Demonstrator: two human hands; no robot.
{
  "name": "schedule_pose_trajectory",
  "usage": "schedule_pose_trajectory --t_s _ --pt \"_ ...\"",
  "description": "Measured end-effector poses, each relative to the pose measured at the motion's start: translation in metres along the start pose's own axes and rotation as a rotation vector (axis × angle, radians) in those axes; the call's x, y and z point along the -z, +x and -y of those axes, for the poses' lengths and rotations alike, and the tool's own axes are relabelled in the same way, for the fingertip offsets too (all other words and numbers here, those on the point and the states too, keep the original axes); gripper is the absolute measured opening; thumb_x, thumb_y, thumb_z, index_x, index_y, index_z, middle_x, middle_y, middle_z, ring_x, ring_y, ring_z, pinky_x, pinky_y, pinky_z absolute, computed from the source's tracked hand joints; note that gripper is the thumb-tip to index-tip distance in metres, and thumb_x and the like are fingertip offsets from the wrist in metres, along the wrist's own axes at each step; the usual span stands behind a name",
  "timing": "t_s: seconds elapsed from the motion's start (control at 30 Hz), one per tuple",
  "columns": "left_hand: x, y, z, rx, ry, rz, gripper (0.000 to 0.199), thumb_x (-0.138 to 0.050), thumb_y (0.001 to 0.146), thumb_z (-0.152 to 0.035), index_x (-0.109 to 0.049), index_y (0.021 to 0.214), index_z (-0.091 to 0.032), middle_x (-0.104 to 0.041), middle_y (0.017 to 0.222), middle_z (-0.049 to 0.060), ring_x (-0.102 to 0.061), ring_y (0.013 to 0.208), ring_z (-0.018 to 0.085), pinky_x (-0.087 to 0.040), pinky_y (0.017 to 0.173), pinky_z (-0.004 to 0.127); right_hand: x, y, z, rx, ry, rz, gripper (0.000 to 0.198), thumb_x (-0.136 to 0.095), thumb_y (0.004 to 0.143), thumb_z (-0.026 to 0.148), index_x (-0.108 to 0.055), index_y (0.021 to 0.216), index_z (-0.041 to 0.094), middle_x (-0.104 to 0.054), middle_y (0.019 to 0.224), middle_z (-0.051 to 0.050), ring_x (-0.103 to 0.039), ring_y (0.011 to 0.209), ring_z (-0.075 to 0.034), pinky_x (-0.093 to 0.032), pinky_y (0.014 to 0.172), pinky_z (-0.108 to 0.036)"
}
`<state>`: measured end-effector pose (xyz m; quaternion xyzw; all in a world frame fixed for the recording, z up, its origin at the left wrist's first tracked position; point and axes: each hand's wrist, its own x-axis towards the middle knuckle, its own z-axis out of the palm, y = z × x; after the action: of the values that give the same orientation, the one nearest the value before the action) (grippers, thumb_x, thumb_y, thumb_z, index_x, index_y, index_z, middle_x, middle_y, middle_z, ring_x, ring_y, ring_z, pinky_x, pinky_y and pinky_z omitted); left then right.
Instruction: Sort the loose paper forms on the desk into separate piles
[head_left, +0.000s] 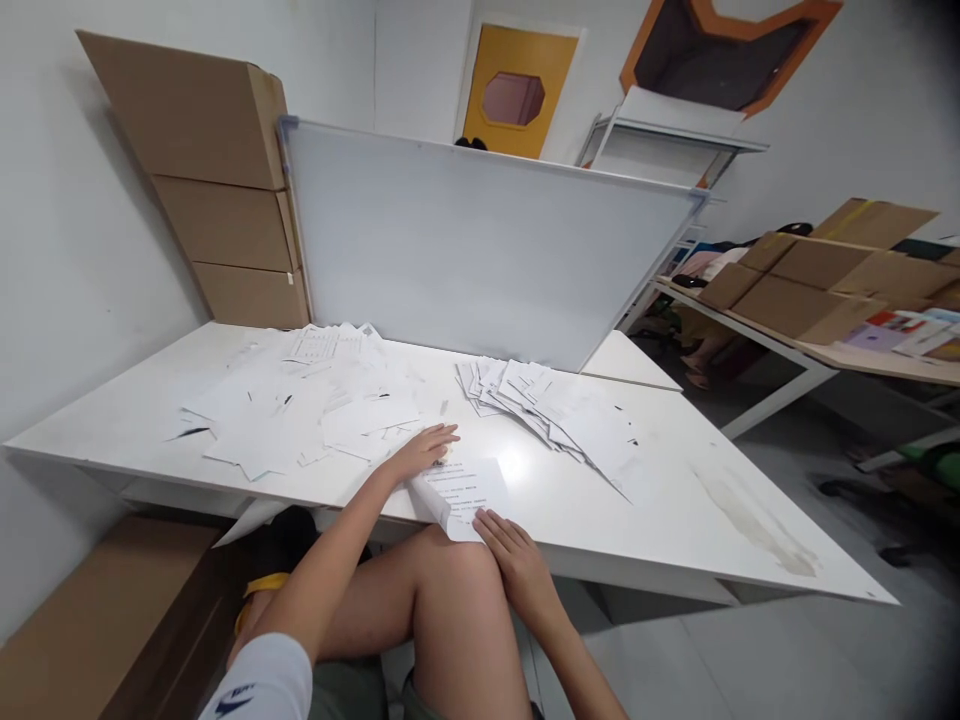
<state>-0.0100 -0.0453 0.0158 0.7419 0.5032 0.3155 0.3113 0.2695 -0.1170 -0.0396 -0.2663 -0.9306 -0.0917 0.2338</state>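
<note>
In front of me a sheet of paper with printed lines lies at the table's near edge. Its left side is curled or folded up, and its lower corner reaches over the edge. My left hand rests at the sheet's upper left, fingers stretched out. Flat fingers of my right hand lie on the sheet's lower right corner; the thumb is hard to make out. To the left of the sheet spreads a loose heap of papers. A fanned stack of folded papers sits beyond it to the right.
A whiteboard panel stands along the back of the white table. Stacked cardboard boxes rise at its left. A second table with boxes is at the right. Another carton lies low on the left. My knees are by the table's edge.
</note>
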Motion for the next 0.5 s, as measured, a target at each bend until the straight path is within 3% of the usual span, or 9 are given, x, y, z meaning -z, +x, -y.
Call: schedule_pose_trajectory --t_s 0.13,0.23,0.33,0.5 --pt "-0.007 -0.002 0.005 -0.043 0.008 -0.113 0.035 -0.051 0.087 -0.029 -0.061 0.120 -0.026 -0.050 0.141 0.002 -0.034 0.136 0.020 -0.027 0.115 0.040 -0.006 -0.002 -0.001 -0.058 -0.018 0.008 0.063 -0.034 0.087 0.005 -0.032 0.147 0.024 -0.050 0.140 -0.004 -0.046 0.130 -0.019 -0.041 0.101 -0.038" --pt "-0.007 -0.002 0.003 -0.048 0.083 -0.271 0.023 -0.057 0.083 -0.025 -0.068 0.103 -0.022 -0.065 0.118 0.005 -0.047 0.121 0.022 -0.034 0.108 0.040 -0.010 -0.003 -0.001 -0.105 -0.018 -0.009 0.060 -0.034 0.090 0.008 -0.029 0.148 0.023 -0.050 0.141 -0.005 -0.045 0.130 -0.020 -0.040 0.102 -0.039" --pt "-0.005 -0.006 0.002 0.011 0.177 -0.429 0.013 -0.056 0.083 -0.022 -0.068 0.080 -0.021 -0.066 0.093 0.006 -0.050 0.108 0.023 -0.040 0.101 0.040 -0.014 -0.002 -0.002 -0.150 -0.013 -0.023 0.058 -0.034 0.093 0.011 -0.026 0.149 0.023 -0.048 0.142 -0.005 -0.045 0.131 -0.021 -0.039 0.102 -0.040" --pt "-0.002 -0.014 0.001 -0.069 0.126 -0.501 0.017 -0.052 0.085 -0.018 -0.067 0.077 -0.022 -0.067 0.095 0.004 -0.049 0.110 0.021 -0.039 0.102 0.039 -0.018 0.004 -0.007 -0.163 -0.009 0.013 0.056 -0.035 0.096 0.020 -0.022 0.150 0.024 -0.043 0.146 -0.005 -0.041 0.134 -0.023 -0.038 0.103 -0.042"
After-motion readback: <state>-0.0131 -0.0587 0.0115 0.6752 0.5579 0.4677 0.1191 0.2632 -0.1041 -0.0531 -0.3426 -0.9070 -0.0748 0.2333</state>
